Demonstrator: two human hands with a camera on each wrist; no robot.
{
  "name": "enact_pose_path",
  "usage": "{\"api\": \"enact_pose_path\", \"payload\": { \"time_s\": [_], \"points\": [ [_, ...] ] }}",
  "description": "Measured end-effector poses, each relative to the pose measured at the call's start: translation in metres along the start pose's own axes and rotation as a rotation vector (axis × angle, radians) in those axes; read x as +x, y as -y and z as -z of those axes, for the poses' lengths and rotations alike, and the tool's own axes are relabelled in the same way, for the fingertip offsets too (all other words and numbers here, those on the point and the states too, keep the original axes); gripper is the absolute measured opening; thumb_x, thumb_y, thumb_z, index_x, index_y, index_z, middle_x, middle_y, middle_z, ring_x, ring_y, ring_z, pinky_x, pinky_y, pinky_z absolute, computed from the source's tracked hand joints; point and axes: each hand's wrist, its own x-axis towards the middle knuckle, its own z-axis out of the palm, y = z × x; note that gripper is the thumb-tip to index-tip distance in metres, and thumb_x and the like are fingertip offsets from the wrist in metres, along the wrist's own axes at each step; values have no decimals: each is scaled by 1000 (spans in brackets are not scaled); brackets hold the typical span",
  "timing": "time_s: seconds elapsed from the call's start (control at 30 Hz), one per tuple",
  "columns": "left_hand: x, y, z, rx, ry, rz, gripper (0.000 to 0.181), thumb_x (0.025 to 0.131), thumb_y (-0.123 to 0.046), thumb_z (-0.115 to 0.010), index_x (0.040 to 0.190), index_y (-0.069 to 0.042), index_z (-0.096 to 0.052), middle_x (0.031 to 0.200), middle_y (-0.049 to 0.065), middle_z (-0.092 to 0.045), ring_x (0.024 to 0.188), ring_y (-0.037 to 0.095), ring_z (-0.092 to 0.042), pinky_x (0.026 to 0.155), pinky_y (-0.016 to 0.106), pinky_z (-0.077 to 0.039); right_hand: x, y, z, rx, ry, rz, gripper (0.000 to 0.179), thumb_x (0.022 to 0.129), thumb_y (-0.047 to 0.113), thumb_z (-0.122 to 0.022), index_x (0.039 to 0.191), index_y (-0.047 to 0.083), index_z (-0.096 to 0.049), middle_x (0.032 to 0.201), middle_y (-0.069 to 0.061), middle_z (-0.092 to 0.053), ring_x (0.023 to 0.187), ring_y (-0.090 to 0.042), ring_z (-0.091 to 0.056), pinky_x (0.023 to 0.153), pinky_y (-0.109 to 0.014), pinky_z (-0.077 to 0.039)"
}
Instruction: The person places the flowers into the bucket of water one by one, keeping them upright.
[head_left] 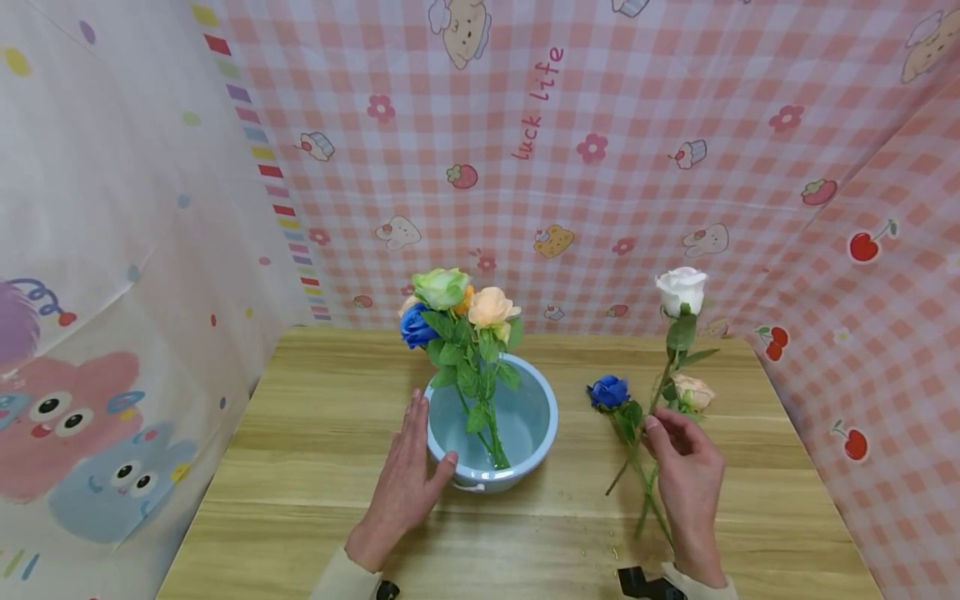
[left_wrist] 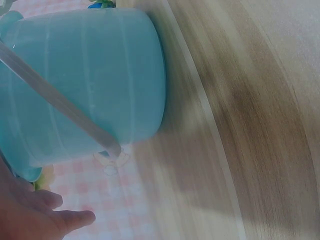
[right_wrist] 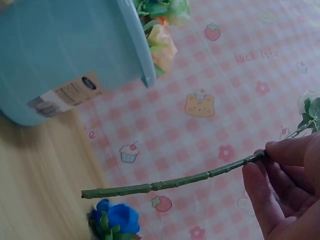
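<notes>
A white rose (head_left: 681, 292) stands nearly upright in my right hand (head_left: 688, 475), its green stem (right_wrist: 175, 183) pinched between thumb and fingers. The stem's lower end is free in the right wrist view. My left hand (head_left: 408, 471) rests with straight fingers against the left side of a light blue bucket (head_left: 551, 417). Inside the bucket several flowers lean to the upper left: a green rose (head_left: 441, 288), a blue rose (head_left: 417, 326) and peach ones (head_left: 492, 307). In the left wrist view the bucket's wall (left_wrist: 100, 75) and pale handle (left_wrist: 60, 100) show beside the hand.
Near my right hand a second blue rose (head_left: 609, 392) and a peach rose (head_left: 693, 392) lie on the wooden table (head_left: 315, 417), stems crossing. Small water drops (head_left: 613, 552) dot the table in front. Checked cloth (head_left: 555, 192) hangs behind and to the right.
</notes>
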Motion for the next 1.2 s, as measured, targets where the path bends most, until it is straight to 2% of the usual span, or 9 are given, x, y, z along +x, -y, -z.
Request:
{"api": "enact_pose_path", "payload": {
  "time_s": [0.2,0.43,0.53,0.67,0.83,1.2],
  "points": [
    [0,1,-1,6,-12,-11,87,101,-40,-56,166,-3,-11,173,15,-8,158,34,-14,116,67,-30,-2,6,-6,-30,15,31,20,94,-2,-72,112,-12,-70,93,5,-72,82,-9,-72,73,-20,-60],
    [-1,1,0,-4,-6,-14,87,102,-44,-53,166,-4,-9,174,13,-6,158,33,-13,117,67,-29,-2,15,-16,-20,16,73,17,95,-2,-71,109,-11,-71,93,3,-72,83,-14,-72,72,-20,-60],
    [0,2,0,-6,-11,-20,87,102,-41,-54,166,-3,-10,173,16,-8,158,34,-13,116,67,-29,-1,20,-20,-28,18,98,16,95,0,-71,108,-10,-71,92,1,-73,82,-15,-72,71,-19,-60],
    [0,2,-1,-10,-10,-16,87,101,-39,-55,166,-2,-10,173,17,-9,158,35,-13,116,68,-29,-1,29,-26,-33,28,121,15,95,-3,-70,108,-10,-71,91,6,-72,82,-15,-71,70,-18,-59],
    [-1,1,-1,-15,-6,-13,87,102,-41,-55,165,-2,-11,173,17,-9,158,35,-13,116,68,-29,0,38,-34,16,49,148,15,94,-5,-70,108,-12,-71,91,5,-71,82,-10,-71,70,-18,-60],
    [-1,1,1,-18,7,-1,88,102,-46,-52,166,-2,-10,174,10,-3,158,33,-12,117,67,-28,0,53,-52,147,84,167,15,93,-9,-69,107,-16,-67,90,-1,-73,84,-13,-72,73,-24,-62]
  ]
}}
